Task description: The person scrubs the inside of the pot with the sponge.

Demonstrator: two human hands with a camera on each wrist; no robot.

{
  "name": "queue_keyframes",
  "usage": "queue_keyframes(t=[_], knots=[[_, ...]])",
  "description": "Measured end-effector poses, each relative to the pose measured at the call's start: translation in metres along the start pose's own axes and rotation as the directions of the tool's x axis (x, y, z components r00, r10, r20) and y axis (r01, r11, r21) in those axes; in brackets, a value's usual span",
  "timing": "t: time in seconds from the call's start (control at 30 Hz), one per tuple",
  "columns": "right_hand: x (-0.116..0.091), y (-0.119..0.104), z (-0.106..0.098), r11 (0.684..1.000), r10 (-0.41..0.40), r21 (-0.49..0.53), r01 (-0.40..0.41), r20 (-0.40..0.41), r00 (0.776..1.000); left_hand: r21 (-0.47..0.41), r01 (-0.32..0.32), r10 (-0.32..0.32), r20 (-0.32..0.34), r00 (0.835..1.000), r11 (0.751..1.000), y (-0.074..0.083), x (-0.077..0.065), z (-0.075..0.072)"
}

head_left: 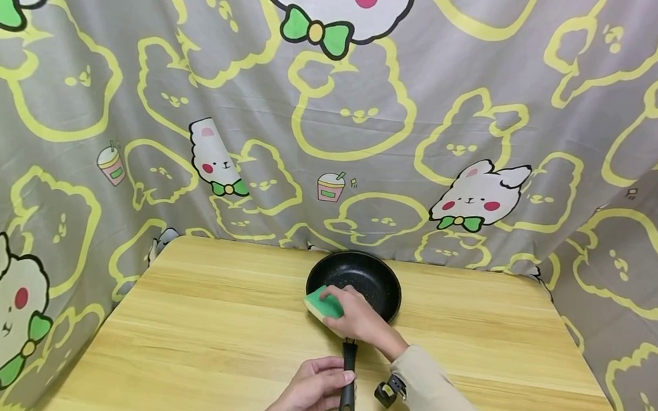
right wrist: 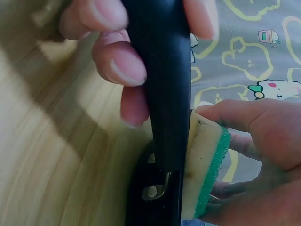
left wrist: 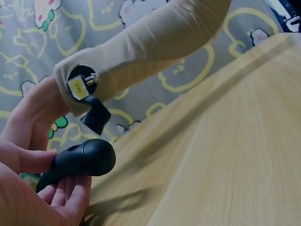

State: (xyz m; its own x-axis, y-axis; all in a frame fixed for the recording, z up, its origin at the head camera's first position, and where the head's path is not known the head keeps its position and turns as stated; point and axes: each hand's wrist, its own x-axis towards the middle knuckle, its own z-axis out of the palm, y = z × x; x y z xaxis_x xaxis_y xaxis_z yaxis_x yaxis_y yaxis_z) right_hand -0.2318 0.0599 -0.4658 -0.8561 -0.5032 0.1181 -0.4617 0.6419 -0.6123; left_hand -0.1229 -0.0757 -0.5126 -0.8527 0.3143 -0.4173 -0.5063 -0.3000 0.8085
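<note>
Fingers of the right hand (head_left: 362,319) pinch a sponge (head_left: 328,304), green side toward the palm, leaving its pale side to face the pan (head_left: 379,290) at the near-left rim. The left hand's (head_left: 315,386) fingers grip the handle (head_left: 348,391), probably to steady the pan against the sponge's push. The pan appears over the desk's (head_left: 212,325) far part, its handle pointing toward the person.

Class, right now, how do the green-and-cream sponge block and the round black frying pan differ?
The green-and-cream sponge is a small block; the black frying pan is larger and round, with a long handle. The sponge shows two colours; the pan looks mainly black. The right hand grips the sponge; the left hand holds the pan's handle. Both are held.
</note>
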Motion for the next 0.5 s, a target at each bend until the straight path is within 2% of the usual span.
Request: queue_keyframes(t=[0.5], knots=[[0.027,0.007,0.007,0.993,0.014,0.12,-0.015,0.003,1.0,-0.033,-0.038,0.039,0.024,0.999,0.999,0.0,-0.003,0.003]])
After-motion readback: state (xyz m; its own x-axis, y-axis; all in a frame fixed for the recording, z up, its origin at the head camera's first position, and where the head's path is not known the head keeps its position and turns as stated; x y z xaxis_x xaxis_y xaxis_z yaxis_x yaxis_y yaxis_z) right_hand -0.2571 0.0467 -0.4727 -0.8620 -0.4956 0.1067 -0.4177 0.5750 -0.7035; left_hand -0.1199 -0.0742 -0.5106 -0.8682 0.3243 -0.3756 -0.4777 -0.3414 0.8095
